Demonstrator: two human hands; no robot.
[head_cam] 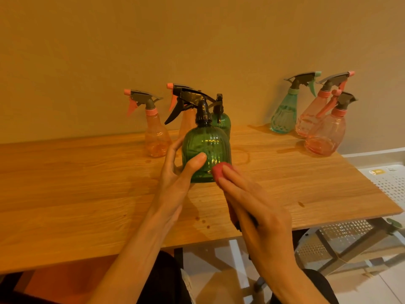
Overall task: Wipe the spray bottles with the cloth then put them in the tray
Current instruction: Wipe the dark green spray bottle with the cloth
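A dark green ribbed spray bottle (207, 150) with a black trigger head stands upright on the wooden table (87, 194). My left hand (175, 178) grips its left side, thumb across the front. My right hand (247, 200) presses a red cloth (219, 170) against the bottle's lower right side with straight fingers. Only the cloth's tip shows past my fingertips. Behind stand a second green bottle (222, 121) and two orange bottles (155, 134). At the right back stand a teal bottle (285, 115) and two pink bottles (326, 134). A white perforated tray (388, 183) sits beyond the table's right edge.
A beige wall runs close behind the bottles. A faint water ring and small drops mark the tabletop. Under the table's right side are metal frame legs and a white perforated rack (341, 235). My knees show below the front edge.
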